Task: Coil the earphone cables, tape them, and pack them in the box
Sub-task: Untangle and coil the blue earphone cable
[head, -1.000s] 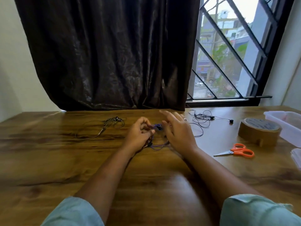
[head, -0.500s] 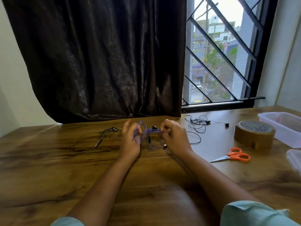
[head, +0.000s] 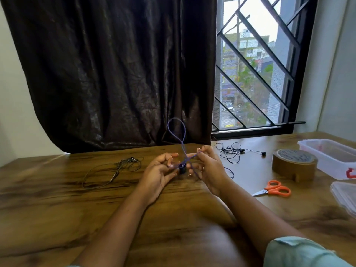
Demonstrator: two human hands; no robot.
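Note:
Both hands hold a purple earphone cable point(head: 176, 130) above the middle of the wooden table point(head: 57, 209). A loop of it stands up in front of the dark curtain. My left hand point(head: 159, 175) pinches the cable near its dark earbuds. My right hand point(head: 209, 168) pinches another strand between thumb and forefinger. A dark earphone cable point(head: 113, 170) lies loose to the left. A black earphone cable point(head: 233, 152) lies tangled to the right. A roll of brown tape point(head: 293, 164) and a clear plastic box point(head: 331, 157) stand at the right.
Orange-handled scissors point(head: 274, 190) lie near the tape, blades pointing left. A clear lid point(head: 344, 197) sits at the right edge, in front of the box. A dark curtain point(head: 115, 74) and a barred window point(head: 256, 74) back the table.
Both hands lifted the purple cable off the table and drew it apart, and a tall loop now stands above them. The camera view tilted up slightly.

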